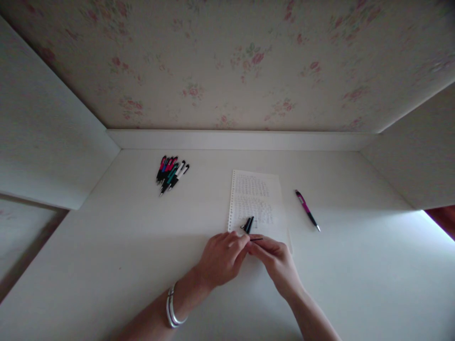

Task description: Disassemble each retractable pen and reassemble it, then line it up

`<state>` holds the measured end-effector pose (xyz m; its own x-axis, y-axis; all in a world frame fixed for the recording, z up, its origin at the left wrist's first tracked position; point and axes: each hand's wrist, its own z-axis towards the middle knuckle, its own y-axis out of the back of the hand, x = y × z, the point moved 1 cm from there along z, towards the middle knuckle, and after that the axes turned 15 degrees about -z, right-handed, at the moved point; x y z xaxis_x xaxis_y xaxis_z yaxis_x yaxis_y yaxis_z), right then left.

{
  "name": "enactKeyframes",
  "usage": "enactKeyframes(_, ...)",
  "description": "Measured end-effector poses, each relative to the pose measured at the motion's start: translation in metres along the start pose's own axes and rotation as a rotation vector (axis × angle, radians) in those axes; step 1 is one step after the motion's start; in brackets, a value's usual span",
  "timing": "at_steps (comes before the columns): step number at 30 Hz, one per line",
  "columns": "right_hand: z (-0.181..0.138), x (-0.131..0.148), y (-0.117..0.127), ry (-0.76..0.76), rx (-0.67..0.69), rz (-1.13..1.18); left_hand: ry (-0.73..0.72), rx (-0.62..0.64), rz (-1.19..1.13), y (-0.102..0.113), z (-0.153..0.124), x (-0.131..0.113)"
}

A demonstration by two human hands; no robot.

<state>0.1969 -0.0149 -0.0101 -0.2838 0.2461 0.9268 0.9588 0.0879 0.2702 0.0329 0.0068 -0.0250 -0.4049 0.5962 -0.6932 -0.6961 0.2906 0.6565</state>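
My left hand (223, 258) and right hand (279, 263): both pinched closed at a thin black rod (256, 239), near paper (254, 184).

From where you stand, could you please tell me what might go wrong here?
The thin dark piece, where the left grip and right grip meet, might slip, as it seems only pinched. The dark pieces just beyond, over the paper, could get knocked if they lie loose; whether they do is hard to tell. The paper reaches to both grips, so a brush might shift it.
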Motion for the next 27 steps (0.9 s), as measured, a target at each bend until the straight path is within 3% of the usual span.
enactKeyframes(5, 0.001, 0.014, 0.009, 0.137, 0.216, -0.12, 0.041, -0.057, -0.056, 0.0, -0.001, 0.003)
enactKeyframes(8, 0.005, 0.017, 0.016, 0.178, 0.252, -0.237, 0.093, -0.139, -0.094, 0.002, -0.001, 0.003)
enactKeyframes(10, 0.011, 0.012, 0.022, 0.177, 0.137, -0.334, 0.123, -0.192, -0.106, 0.003, -0.001, 0.004)
enactKeyframes(14, 0.026, -0.003, 0.03, 0.199, -0.254, -0.706, 0.15, -0.225, -0.118, 0.003, 0.0, 0.005)
enactKeyframes(18, 0.034, -0.014, 0.029, 0.242, -0.283, -0.991, 0.162, -0.213, -0.108, 0.002, 0.0, 0.004)
enactKeyframes(23, 0.033, -0.013, 0.029, 0.286, -0.255, -0.916, 0.179, -0.211, -0.108, 0.003, 0.0, 0.003)
enactKeyframes(27, 0.029, -0.007, 0.028, 0.175, -0.258, -0.583, 0.188, -0.189, -0.121, 0.003, 0.0, 0.003)
